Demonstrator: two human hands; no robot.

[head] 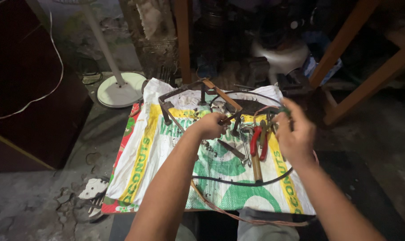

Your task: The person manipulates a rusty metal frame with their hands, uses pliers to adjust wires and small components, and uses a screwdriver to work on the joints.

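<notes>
My left hand [210, 126] is closed around a leg of a rusty square metal frame [184, 96] that stands on a white, yellow and green woven sack [158, 156]. My right hand [295, 133] is raised to the right of the frame, its fingers pinched on thin coloured wires [274, 110]. Between the hands lie red-handled pliers [259, 140], a wooden-handled tool [256, 167], wrenches [246, 147] and a flat metal piece [231, 148]. A black cable [238, 182] curves across the sack.
A white round fan base with its pole [120, 89] stands on the floor at the back left. Wooden legs [345, 67] rise at the right, a dark cabinet [28, 89] stands at the left. A brown cord [238, 217] lies at the sack's near edge.
</notes>
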